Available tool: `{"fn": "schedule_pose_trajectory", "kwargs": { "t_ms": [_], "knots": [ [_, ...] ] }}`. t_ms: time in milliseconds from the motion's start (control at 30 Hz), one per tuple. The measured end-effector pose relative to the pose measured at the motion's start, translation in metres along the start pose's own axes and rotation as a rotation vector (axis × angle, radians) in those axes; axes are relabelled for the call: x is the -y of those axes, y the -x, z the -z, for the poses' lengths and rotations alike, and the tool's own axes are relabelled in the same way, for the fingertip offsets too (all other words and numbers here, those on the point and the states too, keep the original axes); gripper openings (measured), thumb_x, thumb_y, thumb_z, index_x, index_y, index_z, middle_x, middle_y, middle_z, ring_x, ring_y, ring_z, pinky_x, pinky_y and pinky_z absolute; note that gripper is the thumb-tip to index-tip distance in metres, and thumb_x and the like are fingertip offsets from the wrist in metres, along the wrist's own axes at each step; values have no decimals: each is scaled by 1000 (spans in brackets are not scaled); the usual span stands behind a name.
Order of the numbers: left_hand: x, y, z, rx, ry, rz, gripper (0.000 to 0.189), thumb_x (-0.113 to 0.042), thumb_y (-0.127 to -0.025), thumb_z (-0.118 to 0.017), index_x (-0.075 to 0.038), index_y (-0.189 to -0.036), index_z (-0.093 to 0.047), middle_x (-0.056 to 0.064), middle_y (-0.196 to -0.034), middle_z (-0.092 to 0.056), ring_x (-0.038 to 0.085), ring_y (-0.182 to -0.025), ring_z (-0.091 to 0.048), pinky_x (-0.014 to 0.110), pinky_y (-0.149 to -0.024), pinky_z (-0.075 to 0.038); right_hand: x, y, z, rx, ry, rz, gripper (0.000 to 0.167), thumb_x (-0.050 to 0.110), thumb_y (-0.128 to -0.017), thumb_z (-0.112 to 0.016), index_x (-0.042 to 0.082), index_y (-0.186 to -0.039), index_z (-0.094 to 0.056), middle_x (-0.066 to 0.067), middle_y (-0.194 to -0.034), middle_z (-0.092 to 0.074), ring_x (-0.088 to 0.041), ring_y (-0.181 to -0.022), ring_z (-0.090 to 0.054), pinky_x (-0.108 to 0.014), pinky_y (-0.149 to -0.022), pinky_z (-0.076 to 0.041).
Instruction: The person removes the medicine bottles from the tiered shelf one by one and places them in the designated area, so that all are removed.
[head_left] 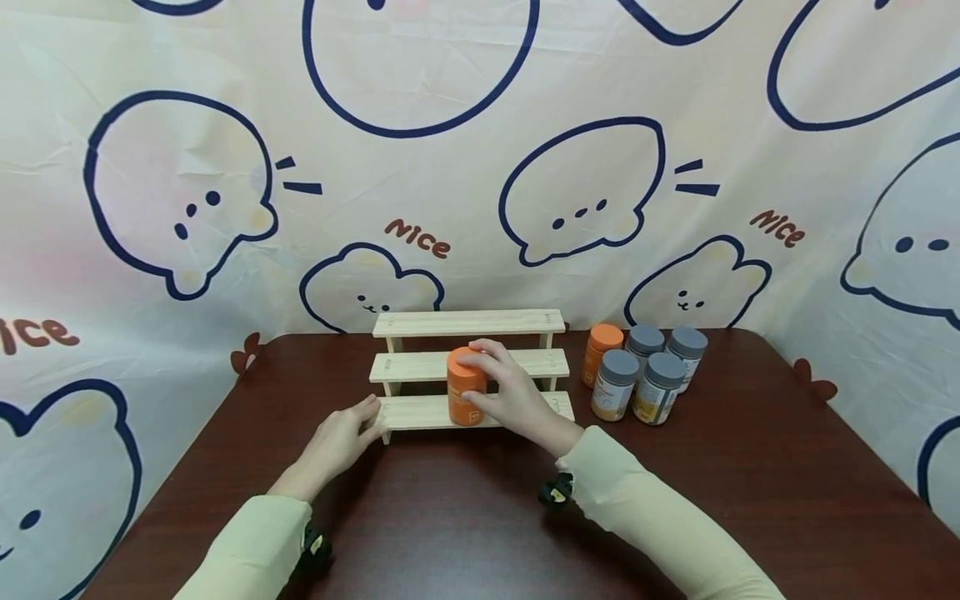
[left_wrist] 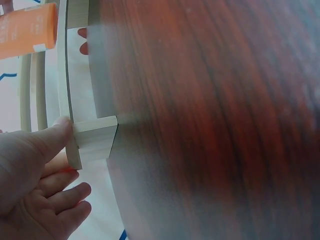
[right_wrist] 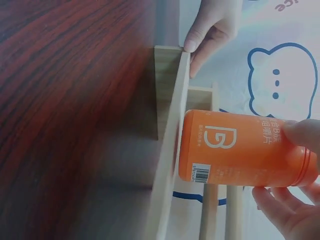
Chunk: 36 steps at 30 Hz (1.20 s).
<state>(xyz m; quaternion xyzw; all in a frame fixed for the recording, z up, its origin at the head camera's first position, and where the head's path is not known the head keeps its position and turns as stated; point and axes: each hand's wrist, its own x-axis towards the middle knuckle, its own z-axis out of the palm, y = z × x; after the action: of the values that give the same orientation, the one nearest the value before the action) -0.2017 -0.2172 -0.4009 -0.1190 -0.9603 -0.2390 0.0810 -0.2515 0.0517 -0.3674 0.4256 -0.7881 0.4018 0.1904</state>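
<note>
A three-tier wooden rack stands on the table. My right hand grips an orange pill bottle upright at the front of its lowest tier. In the right wrist view the thumb and fingers are around the lid end of the bottle, and its base meets the board. At the rack's left end, my left hand pinches the lowest board between thumb and forefinger; the left wrist view shows this hand with its other fingers loosely curled below the board end.
Right of the rack stand another orange bottle and several white bottles with grey lids, grouped close together. A patterned cloth hangs behind the dark wooden table.
</note>
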Motion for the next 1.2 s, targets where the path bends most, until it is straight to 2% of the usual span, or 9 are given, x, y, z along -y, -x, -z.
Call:
{"fn": "schedule_pose_trajectory", "kwargs": {
  "t_ms": [133, 333, 500, 700, 800, 867, 933, 1033, 1200],
  "knots": [
    [0, 0, 0, -2, -6, 1, 20, -14, -88, -64, -5, -76, -51, 24, -132, -45, 24, -86, -54, 33, -63, -38, 3, 1, 10, -2, -6, 0, 44, 2, -77, -73, 8, -118, -58, -12, -130, -42, -19, -107, -51, -30, -84, -47],
    [0, 0, 0, -4, -7, -7, 27, -14, -87, -64, -8, -71, -44, 24, -131, -45, 23, -80, -50, 33, -63, -36, 9, 5, 31, -10, -24, -8, 44, 2, -78, -72, 6, -119, -58, -13, -130, -42, -19, -105, -52, -29, -81, -48],
    [2, -1, -1, -7, -10, -18, 33, -14, -87, -64, -9, -67, -39, 25, -131, -46, 23, -77, -50, 33, -62, -37, 10, 7, 52, -59, -3, 0, 44, 2, -77, -73, 5, -119, -58, -15, -129, -43, -21, -102, -53, -32, -80, -48],
    [3, -1, -1, -7, -19, -14, 18, -14, -87, -65, -3, -78, -53, 25, -131, -46, 24, -87, -55, 34, -63, -38, 12, 8, 83, -112, 13, -42, 45, 2, -78, -73, 5, -121, -57, -11, -129, -43, -22, -102, -53, -36, -82, -48],
    [3, -2, -1, -3, -19, -11, 18, -14, -87, -65, -5, -77, -52, 25, -131, -46, 24, -90, -56, 34, -63, -38, 13, 9, 100, -137, 9, -58, 45, 2, -79, -72, 4, -121, -57, -12, -130, -43, -24, -102, -52, -40, -83, -46],
    [3, -2, -1, 2, -19, -9, 27, -15, -87, -64, -8, -71, -45, 25, -131, -45, 23, -83, -52, 34, -63, -37, 14, 9, 112, -159, 28, -70, 44, 3, -79, -72, 4, -121, -58, -12, -130, -43, -24, -102, -52, -42, -83, -46],
    [3, -3, -1, -1, -16, -9, 25, -14, -87, -64, -9, -72, -45, 25, -131, -45, 23, -82, -52, 34, -63, -37, 14, 10, 123, -185, 68, -83, 45, 2, -78, -72, 3, -121, -58, -12, -130, -44, -26, -103, -51, -42, -82, -46],
    [3, -2, -1, 5, -15, -5, 25, -15, -88, -64, -7, -72, -46, 25, -132, -45, 24, -77, -50, 33, -62, -37, 12, 13, 139, -215, 122, -102, 45, 1, -78, -72, 3, -121, -57, -11, -130, -43, -26, -105, -51, -39, -81, -47],
    [3, -1, -1, 3, -18, -7, 18, -15, -87, -64, -3, -78, -53, 25, -131, -45, 23, -77, -52, 33, -61, -37, 7, 18, 161, -253, 185, -123, 46, -2, -77, -72, 2, -121, -57, -11, -130, -43, -26, -106, -49, -24, -80, -45]
  ]
}}
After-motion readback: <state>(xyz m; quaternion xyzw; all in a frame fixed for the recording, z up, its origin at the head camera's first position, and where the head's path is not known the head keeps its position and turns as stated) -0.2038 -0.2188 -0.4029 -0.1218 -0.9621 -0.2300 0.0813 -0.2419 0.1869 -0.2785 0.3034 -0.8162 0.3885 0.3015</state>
